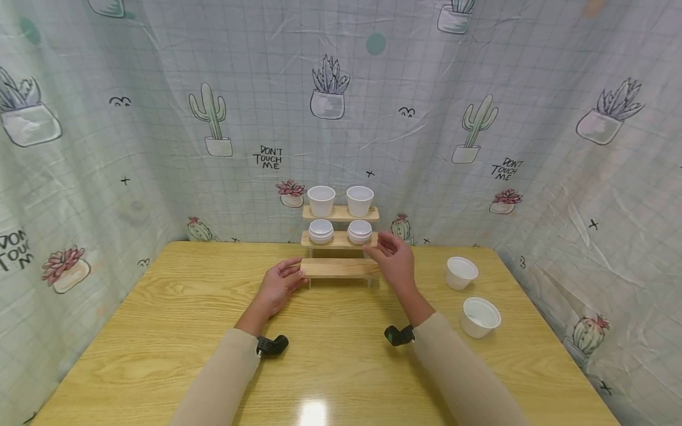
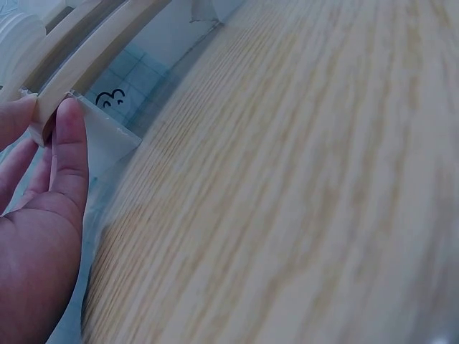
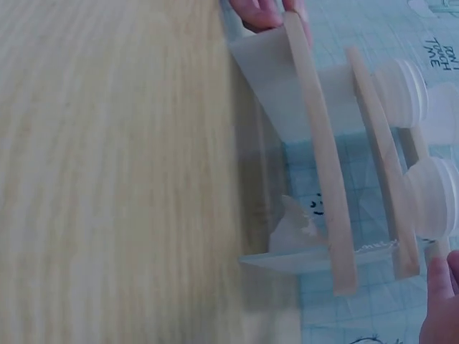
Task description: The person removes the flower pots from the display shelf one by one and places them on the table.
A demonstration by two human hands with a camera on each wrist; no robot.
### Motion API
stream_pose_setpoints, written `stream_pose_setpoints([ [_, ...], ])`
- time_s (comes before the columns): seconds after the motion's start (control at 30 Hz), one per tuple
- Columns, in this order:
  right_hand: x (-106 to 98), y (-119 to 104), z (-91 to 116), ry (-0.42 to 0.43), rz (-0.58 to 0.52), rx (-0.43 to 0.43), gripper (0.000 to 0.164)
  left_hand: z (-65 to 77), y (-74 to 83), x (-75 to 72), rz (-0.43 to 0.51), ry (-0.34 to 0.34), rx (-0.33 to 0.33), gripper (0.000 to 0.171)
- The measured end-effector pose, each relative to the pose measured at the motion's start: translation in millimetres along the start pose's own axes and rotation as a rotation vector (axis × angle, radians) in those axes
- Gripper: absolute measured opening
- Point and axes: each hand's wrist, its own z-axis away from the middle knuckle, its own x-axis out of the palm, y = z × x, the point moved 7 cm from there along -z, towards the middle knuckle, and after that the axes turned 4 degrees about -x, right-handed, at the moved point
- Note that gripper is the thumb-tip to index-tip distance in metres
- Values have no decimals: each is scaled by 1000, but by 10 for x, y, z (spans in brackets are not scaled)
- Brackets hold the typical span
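Observation:
A three-tier wooden display stand (image 1: 340,268) with pale translucent side supports stands at the back of the table. My left hand (image 1: 280,285) pinches the left end of its lowest board, thumb and fingers on opposite faces in the left wrist view. At the right end of the middle board is my right hand (image 1: 394,260), thumb and fingers apart and nothing seen between them; whether it touches the stand is unclear. Two white cups (image 1: 321,202) stand on the top board. Two shorter stacks of white bowls (image 1: 359,232) sit on the middle board.
Two white cups stand on the right side of the wooden table (image 1: 330,367): one farther back (image 1: 461,273), another cup (image 1: 480,318) nearer. A cactus-print curtain (image 1: 245,118) hangs close behind the stand and along both sides.

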Motion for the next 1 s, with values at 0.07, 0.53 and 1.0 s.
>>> stream_pose_setpoints([
  [0.07, -24, 4, 38, 7, -21, -5, 61, 1, 1, 0, -1, -1, -1, 52],
  [0.53, -252, 114, 282, 68, -71, -8, 50, 11, 16, 1, 6, -2, 2, 51],
  [1.0, -483, 162, 645, 95, -79, 48, 46, 8, 23, 7, -5, -7, -2, 52],
])
